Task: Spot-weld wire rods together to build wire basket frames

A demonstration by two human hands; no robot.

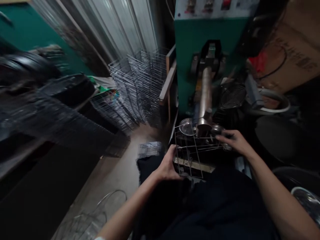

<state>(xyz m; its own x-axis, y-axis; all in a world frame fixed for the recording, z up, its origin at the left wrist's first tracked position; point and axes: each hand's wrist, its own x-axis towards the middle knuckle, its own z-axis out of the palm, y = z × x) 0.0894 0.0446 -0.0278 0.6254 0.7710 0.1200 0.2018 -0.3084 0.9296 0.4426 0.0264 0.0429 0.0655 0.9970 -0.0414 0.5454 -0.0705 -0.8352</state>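
A thin wire frame (190, 150) lies over my lap, just below the metal cylinder (205, 100) of a green machine (185, 66). My left hand (168, 166) grips the frame's left side, its thumb and fingers around the wires. On the right, my right hand (231, 140) pinches the far end of the frame's long wires beside a small round metal part (217, 129). A shiny round dish (187, 127) sits behind the frame. Fine detail at the fingertips is blurred.
Stacked wire grids (142, 83) stand left of the machine, with a smaller grid stack (150, 149) on the floor. A dark bench (62, 133) runs along the left. Loose wire (92, 216) lies low on the floor. Right are a pan (275, 103) and a cardboard box (297, 56).
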